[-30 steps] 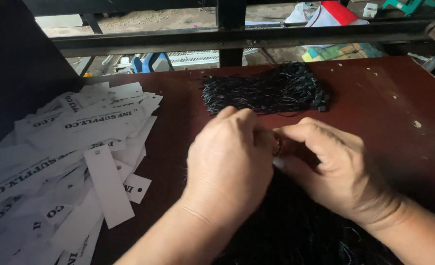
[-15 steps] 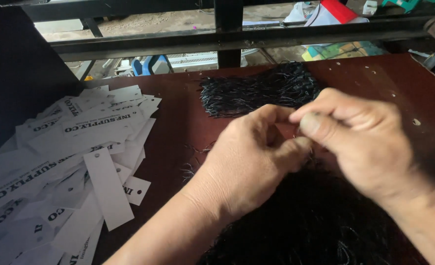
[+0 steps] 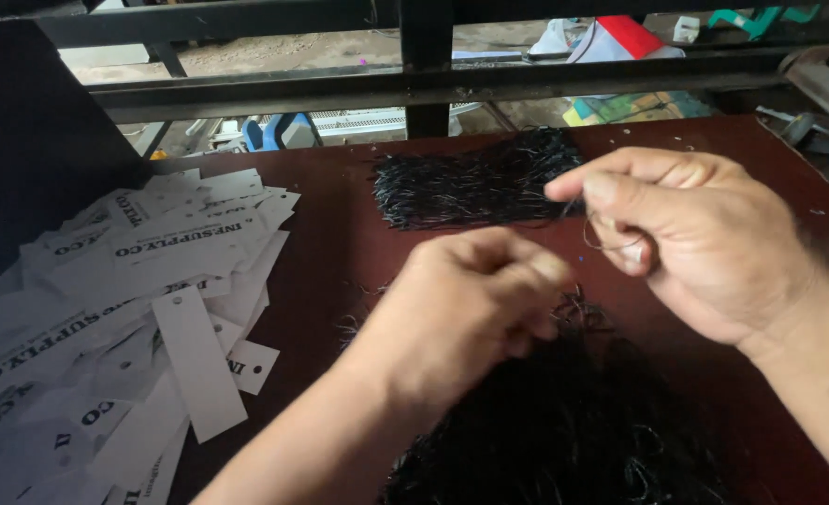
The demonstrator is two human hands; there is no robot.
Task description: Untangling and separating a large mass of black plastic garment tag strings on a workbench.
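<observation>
- Since earlier, right hand (image 3: 705, 243) is lifting away from left hand (image 3: 461, 313), fingers pinching one thin black string (image 3: 590, 234) to separate it.
- Left hand is curling closed over the near string pile (image 3: 564, 430); its grip is hidden.
- Neat string bundle (image 3: 475, 187) is lying by the table (image 3: 340, 243) far edge, white tags (image 3: 134, 309) are heaping at the left edge.

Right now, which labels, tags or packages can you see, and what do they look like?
Paper tags: loose heap on the table's left, long white strips, dark print, punched holes.
Single tag: on the heap's right edge, blank side up.
Packages: beyond the railing, red and white, too blurred to tell more.
</observation>
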